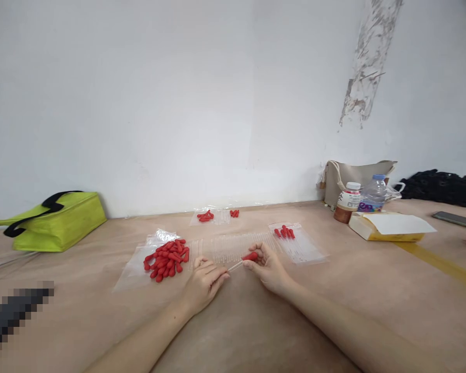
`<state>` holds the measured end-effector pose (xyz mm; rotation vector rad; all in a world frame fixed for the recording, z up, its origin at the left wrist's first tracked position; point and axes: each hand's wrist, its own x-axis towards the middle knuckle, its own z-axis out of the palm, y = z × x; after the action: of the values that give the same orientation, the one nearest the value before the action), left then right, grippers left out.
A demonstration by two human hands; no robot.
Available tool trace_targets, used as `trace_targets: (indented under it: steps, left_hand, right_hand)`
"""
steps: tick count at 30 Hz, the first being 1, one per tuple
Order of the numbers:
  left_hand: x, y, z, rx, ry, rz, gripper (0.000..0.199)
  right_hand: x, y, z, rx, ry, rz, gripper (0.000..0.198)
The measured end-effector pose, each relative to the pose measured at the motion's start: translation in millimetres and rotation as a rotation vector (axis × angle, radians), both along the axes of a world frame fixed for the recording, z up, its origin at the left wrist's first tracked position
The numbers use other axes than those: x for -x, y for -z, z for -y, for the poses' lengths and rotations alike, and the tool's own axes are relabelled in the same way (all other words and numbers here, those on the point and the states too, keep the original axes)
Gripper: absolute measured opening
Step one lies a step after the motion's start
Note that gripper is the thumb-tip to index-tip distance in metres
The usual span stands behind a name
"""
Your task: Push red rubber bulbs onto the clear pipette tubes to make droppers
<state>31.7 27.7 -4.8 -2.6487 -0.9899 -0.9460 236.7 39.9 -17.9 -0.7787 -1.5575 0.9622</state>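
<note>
Left hand (204, 284) pinches a clear tube (235, 267), right hand (271, 270) a red bulb (250, 256); a purple label (367, 207) is illegible.

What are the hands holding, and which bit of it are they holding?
The left hand holds a thin clear tube near one end. The right hand holds a red bulb, at the tube's other end, around its rounded part.

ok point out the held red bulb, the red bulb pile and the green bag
held red bulb (250, 256), head view, its visible side
red bulb pile (166, 260), head view, its middle
green bag (62, 225), head view, side
</note>
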Motion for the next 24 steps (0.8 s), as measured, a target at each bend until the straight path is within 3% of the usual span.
trace_targets:
  steps: [3,6,9,12,17,24]
  left_hand:
    - [-4.3,-0.9,1.9,0.031,0.049,-0.007,0.02]
    - [-5.9,-3.4,3.3,0.098,0.082,-0.026,0.021]
    - [-6.2,-4.2,2.9,0.169,0.077,0.001,0.022]
    - [-6.5,-3.1,1.3,0.196,0.078,0.027,0.022]
    - [-6.3,-2.5,0.3,0.203,0.091,0.027,0.023]
    - [-3.3,-2.6,0.2,0.223,0.076,0.019,0.022]
  right_hand:
    - [14.9,2.6,-1.9,0.108,-0.012,-0.212,0.039]
    - [11.1,-3.8,-14.7,0.164,0.077,-0.191,0.036]
    - [-18.6,-19.6,-38.5,0.178,0.318,0.101,0.034]
    - [-59.4,-35.6,-63.8,0.118,0.612,0.672,0.032]
    - [-97.3,-42.3,-92.2,0.177,0.74,0.881,0.029]
    - [-90.6,-29.2,-95.4,0.179,0.852,1.113,0.027]
